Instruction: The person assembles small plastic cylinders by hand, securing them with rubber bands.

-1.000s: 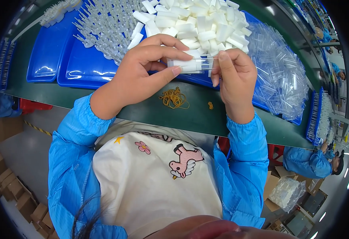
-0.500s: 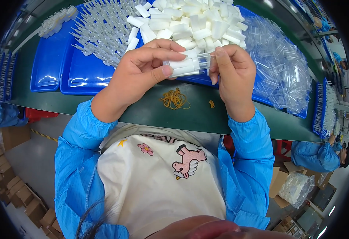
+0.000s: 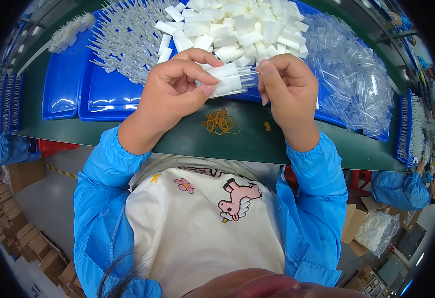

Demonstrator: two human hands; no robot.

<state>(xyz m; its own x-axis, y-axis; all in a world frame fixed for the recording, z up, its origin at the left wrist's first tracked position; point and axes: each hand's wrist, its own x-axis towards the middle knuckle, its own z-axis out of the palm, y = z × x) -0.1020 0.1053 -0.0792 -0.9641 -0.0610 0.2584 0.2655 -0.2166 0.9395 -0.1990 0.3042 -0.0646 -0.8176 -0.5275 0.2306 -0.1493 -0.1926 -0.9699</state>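
My left hand [image 3: 170,92] is closed around a small bundle of white rectangular pieces [image 3: 226,74] with thin clear tubes [image 3: 247,82] sticking out to the right. Thumb and fingertips press the bundle from below and above. At the tubes' right ends, my right hand [image 3: 291,94] is closed in a pinch, thumb against forefinger, on the tip of a clear tube. Its other fingers curl inward, and what lies behind them is hidden. The bundle is held in the air, in front of a large heap of similar white pieces [image 3: 250,37].
Blue trays [image 3: 110,102] line the table [image 3: 177,141]. One holds white-based clear rods [image 3: 128,44]; another, at right, holds loose clear tubes [image 3: 349,79]. Tan rubber bands [image 3: 220,122] lie before me, with a smaller clump [image 3: 267,126] nearby. A co-worker's blue sleeve [image 3: 401,190] shows at right.
The bundle's tubes now look more spread at the right end. My right hand has shifted slightly left relative to the bundle, still pinching. The whole view has swung a little.
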